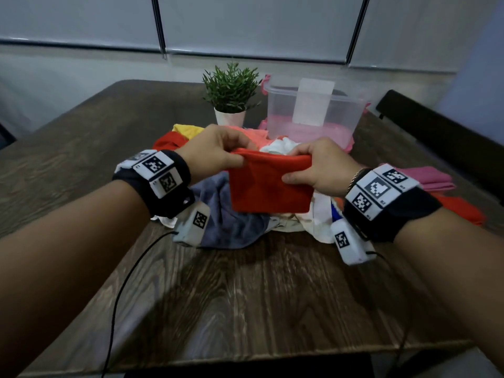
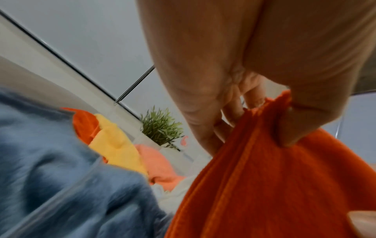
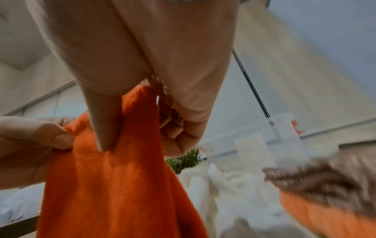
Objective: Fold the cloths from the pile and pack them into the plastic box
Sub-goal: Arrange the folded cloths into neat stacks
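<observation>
I held the red cloth (image 1: 268,184) up above the pile of cloths (image 1: 234,222), my left hand (image 1: 215,152) pinching its top left corner and my right hand (image 1: 320,166) pinching the top right. Beyond the pile, the clear plastic box (image 1: 313,110) stood open with a pink cloth (image 1: 311,133) lying in its bottom. Bare desk (image 1: 245,296) stretched from the pile to the near edge.

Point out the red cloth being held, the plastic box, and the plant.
red cloth (image 1: 268,186), head view, middle of the hanging panel.
plastic box (image 1: 275,105), head view, clear left wall.
plant (image 1: 230,85), head view, green leaves above the white pot.
</observation>
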